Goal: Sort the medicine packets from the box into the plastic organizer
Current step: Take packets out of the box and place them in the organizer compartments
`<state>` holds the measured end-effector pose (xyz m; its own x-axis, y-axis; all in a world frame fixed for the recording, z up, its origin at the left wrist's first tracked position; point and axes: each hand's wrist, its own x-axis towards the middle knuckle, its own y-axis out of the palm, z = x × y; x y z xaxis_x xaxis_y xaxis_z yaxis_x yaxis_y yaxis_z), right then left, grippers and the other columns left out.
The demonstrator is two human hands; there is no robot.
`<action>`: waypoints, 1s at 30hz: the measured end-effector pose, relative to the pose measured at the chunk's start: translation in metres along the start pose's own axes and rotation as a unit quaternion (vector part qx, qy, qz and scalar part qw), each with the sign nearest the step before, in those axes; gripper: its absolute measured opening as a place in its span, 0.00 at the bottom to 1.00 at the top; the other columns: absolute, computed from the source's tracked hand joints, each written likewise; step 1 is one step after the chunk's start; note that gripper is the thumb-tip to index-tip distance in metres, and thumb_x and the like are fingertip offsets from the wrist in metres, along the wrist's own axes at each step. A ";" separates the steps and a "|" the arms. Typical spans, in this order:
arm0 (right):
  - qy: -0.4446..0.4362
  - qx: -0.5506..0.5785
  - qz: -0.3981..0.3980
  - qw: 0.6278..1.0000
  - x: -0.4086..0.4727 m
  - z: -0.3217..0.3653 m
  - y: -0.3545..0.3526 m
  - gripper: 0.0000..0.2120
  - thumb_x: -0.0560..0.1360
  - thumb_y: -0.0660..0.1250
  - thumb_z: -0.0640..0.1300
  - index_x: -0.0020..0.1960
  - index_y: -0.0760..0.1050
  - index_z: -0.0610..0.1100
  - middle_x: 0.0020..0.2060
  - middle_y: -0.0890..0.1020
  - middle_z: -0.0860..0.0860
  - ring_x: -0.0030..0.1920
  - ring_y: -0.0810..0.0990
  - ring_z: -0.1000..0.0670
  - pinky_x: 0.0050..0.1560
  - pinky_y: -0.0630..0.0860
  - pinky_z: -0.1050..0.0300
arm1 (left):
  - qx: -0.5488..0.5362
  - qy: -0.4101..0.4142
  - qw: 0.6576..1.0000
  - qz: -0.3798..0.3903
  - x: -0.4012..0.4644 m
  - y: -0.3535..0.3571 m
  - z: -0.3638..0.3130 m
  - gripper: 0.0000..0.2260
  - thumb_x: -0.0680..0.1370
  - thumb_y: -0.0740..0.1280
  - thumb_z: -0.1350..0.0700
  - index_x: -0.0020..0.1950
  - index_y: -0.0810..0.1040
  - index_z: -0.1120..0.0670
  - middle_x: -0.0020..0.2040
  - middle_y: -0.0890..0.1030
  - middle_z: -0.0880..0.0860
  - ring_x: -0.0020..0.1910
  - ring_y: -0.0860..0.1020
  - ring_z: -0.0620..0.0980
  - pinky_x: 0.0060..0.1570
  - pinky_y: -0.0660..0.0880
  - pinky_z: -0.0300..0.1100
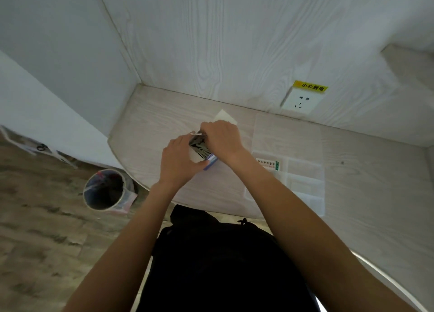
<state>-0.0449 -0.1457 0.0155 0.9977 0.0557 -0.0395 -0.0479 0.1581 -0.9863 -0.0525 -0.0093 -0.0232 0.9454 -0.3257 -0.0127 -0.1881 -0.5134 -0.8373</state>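
Drawing the medicine packets (199, 147) out of the box (206, 157) is the step judged to be in hand. The box is held above the table (150, 123), open end up, with dark foil packets showing in its mouth. It is gripped by the left hand (179, 161), whose fingers are curled round its near side, while the right hand (222, 139) is bent over the open end with its fingertips pinching at the packets; how many are caught cannot be told. The pull is best made straight along the box, so that the flap is not torn and the remaining packets are not dragged out with the first. The box should be kept steady by the left hand and not squeezed, or the packets will be jammed.

The plastic organizer (305, 170) lies open just to the right, and one packet (267, 164) is already seen in a compartment. A white sheet (225, 116) lies beyond the hands. A wall socket (300, 102) and a bin (105, 189) on the floor are well apart from the work.
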 end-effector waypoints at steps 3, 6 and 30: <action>0.014 0.061 -0.039 0.997 -0.009 -0.007 -0.008 0.11 0.78 0.58 0.42 0.55 0.77 0.45 0.48 0.80 0.48 0.51 0.76 0.46 0.38 0.65 0.56 | 0.007 0.004 1.000 0.003 -0.001 0.002 -0.006 0.33 0.65 0.75 0.48 0.67 0.70 0.53 0.61 0.76 0.53 0.59 0.73 0.56 0.56 0.68 0.48; 0.010 0.056 -0.054 0.997 -0.019 -0.014 -0.012 0.12 0.78 0.58 0.43 0.57 0.77 0.46 0.51 0.78 0.49 0.53 0.73 0.48 0.40 0.65 0.58 | 0.012 0.013 1.000 0.007 -0.003 0.009 -0.014 0.33 0.65 0.75 0.46 0.67 0.70 0.53 0.61 0.76 0.52 0.59 0.73 0.55 0.56 0.68 0.48; 0.214 0.450 -0.243 0.832 -0.057 -0.065 -0.015 0.04 0.75 0.69 0.43 0.47 0.79 0.42 0.36 0.79 0.53 0.35 0.77 0.52 0.33 0.77 0.58 | 0.056 -0.019 0.997 0.059 0.003 0.007 -0.023 0.44 0.67 0.72 0.39 0.75 0.56 0.54 0.72 0.64 0.54 0.69 0.63 0.55 0.64 0.62 0.49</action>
<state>-0.0974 -0.2154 0.0218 0.8260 -0.5571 0.0857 0.5424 0.7442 -0.3898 -0.0572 -0.0317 -0.0163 0.9282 -0.3474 -0.1330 -0.2692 -0.3805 -0.8847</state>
